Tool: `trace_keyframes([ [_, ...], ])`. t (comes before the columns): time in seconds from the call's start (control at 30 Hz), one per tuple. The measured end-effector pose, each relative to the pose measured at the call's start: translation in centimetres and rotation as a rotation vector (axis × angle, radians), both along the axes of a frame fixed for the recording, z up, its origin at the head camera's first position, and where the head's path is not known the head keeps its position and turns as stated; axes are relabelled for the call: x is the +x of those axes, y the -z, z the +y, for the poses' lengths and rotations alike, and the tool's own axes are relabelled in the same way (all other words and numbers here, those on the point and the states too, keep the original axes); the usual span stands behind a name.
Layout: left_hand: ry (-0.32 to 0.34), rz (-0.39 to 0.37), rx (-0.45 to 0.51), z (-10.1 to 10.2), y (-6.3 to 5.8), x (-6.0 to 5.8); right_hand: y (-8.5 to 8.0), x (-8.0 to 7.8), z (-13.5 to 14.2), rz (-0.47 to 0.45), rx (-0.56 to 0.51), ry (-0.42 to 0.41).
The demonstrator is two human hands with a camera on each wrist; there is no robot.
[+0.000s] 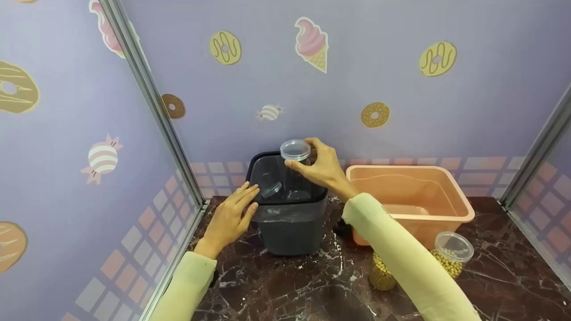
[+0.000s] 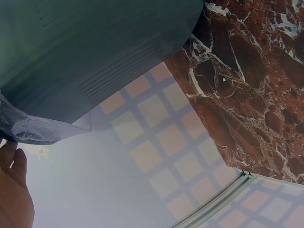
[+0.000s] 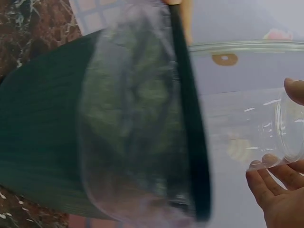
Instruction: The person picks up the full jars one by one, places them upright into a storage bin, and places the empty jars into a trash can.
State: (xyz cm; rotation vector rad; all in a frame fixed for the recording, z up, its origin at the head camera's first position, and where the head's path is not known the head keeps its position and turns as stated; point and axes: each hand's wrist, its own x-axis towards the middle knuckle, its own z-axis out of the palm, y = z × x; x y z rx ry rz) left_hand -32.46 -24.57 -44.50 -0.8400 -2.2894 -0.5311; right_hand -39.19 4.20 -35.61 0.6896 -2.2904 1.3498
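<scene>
By its upper end, just under the translucent lid, my right hand grips a clear plastic jar. The jar is upright over the mouth of a dark bin; in the right wrist view, fingers and thumb lie on opposite sides of the clear jar. My left hand has its fingers extended at the bin's left rim. In the left wrist view, only part of that hand shows beside the rim. A clear round piece lies inside the bin, and a clear liner folds over its rim.
A peach plastic basin stands right of the bin. Before it are a clear-lidded jar of yellow, pea-like pieces and another such jar, partly hidden by my right sleeve. Walls enclose the dark marbled table at back and sides.
</scene>
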Motion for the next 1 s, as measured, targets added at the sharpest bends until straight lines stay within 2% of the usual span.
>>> trace_keyframes([
  [0.2, 0.001, 0.016, 0.004, -0.2, 0.1, 0.1, 2.3, 0.3, -0.4, -0.010, 0.010, -0.001],
  [0.4, 0.011, 0.040, 0.014, -0.1, 0.2, 0.1, 3.5, 0.5, -0.8, -0.025, 0.027, -0.006],
  [0.8, 0.013, 0.031, 0.000, 0.1, 0.0, -0.2, 3.7, 0.8, -0.7, -0.045, 0.019, -0.018],
  [1.0, 0.009, 0.027, 0.003, -0.1, 0.1, -0.2, 3.4, 1.0, -0.2, -0.027, 0.029, -0.034],
])
